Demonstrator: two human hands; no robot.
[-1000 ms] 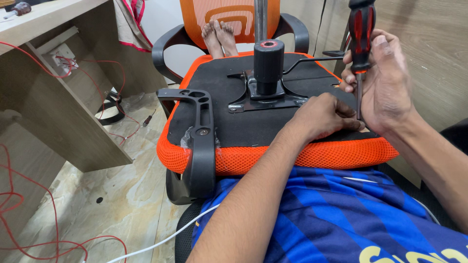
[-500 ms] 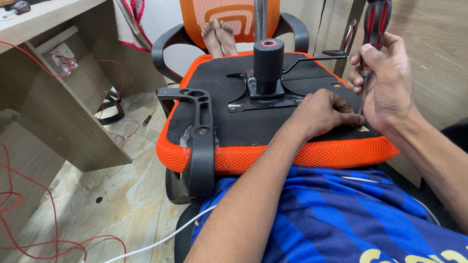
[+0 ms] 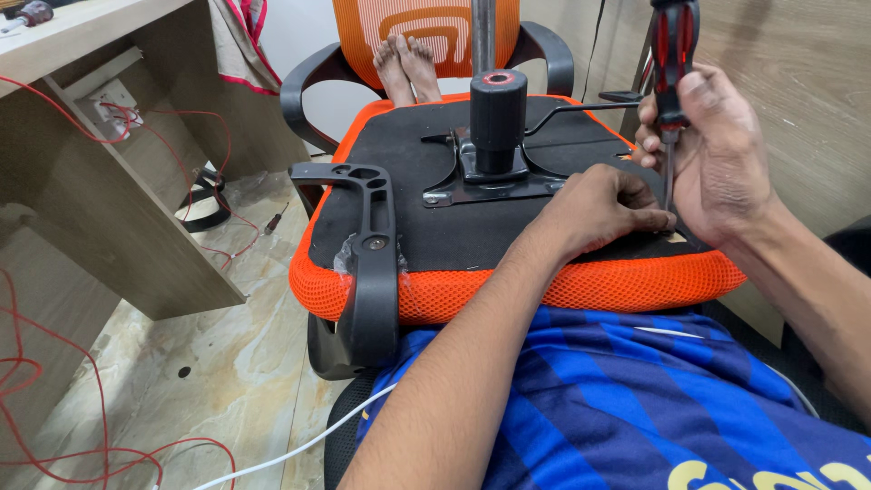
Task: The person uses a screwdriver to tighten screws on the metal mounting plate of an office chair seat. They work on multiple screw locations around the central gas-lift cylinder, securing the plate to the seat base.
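Red-and-black screwdriver (image 3: 672, 63) stands upright, the right hand (image 3: 717, 154) with its fingers wrapped around the handle. Left hand (image 3: 599, 207) has fingers pinched together at the tip, on the upturned orange chair seat (image 3: 435, 227). Beyond them rises the black cylinder mount (image 3: 497, 118); an armrest bracket (image 3: 367, 263) lies leftward.

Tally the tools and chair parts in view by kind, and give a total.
Screwdrivers: 3, one red-and-black in the right hand at, one on the desk, one small on the floor
Armrests: 1 on the upturned seat
Seat mechanisms: 1
Total: 5
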